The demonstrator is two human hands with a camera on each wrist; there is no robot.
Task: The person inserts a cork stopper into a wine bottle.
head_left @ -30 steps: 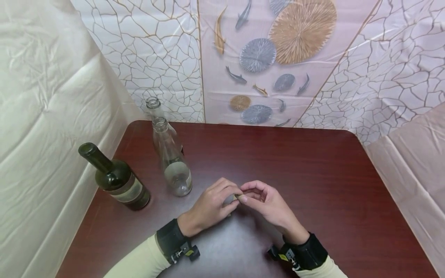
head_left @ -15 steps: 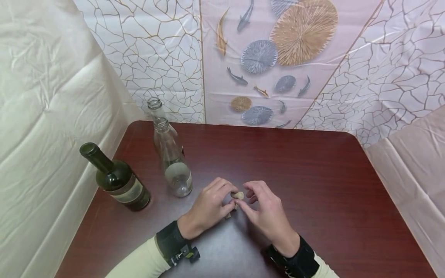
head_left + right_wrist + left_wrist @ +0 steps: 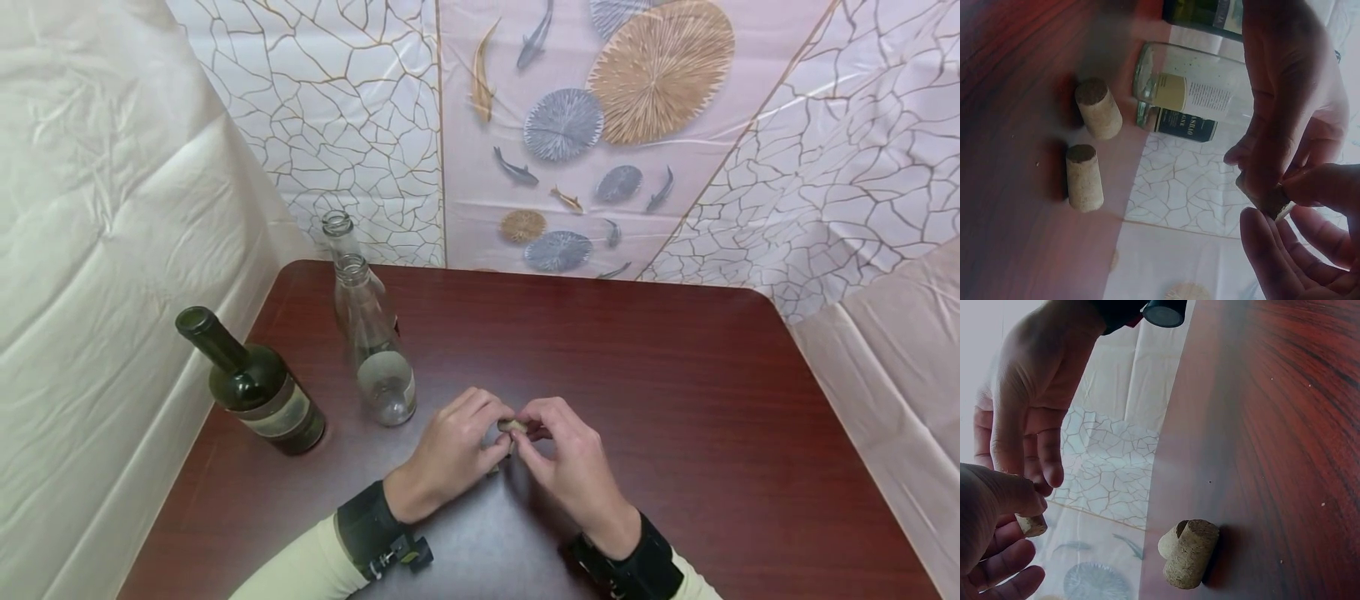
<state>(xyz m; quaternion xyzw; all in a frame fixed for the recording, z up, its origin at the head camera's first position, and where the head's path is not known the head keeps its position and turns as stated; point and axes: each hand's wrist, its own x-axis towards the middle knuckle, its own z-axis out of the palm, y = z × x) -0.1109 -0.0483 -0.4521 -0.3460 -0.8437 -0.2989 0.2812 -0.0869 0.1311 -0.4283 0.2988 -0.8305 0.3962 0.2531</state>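
- Three stretches of cloth close in your worktop (image 3: 637,358): a patterned sheet (image 3: 555,125) with fish and round gold and grey shapes behind the far edge, a cream drape (image 3: 97,275) along the left edge and a pinkish drape (image 3: 892,375) along the right.
- The worktop itself is dark reddish brown, with rounded far corners.
- A green bottle (image 3: 258,383) with a pale label stands upright near your left edge.
- To its right you have a front clear bottle (image 3: 384,367); a rear clear bottle (image 3: 339,229) stands behind that, toward the far left corner and partly hidden, so whether those two touch you cannot tell.
- Your left hand (image 3: 450,442) is above the worktop, about midway between its left and right edges, pinching a cork (image 3: 1032,525) between thumb and fingers.
- Your right hand (image 3: 577,471) meets it from the right, thumb and fingertips closed on the same cork, which you hold clear of the surface.
- You wear a black strap (image 3: 367,521) with a small camera on your left wrist.
- Below your hands, a loose cork (image 3: 1100,111) and a second loose cork (image 3: 1085,181) lie on their sides, just beside each other.
- A few pale specks (image 3: 1323,504) dot the worktop near them.
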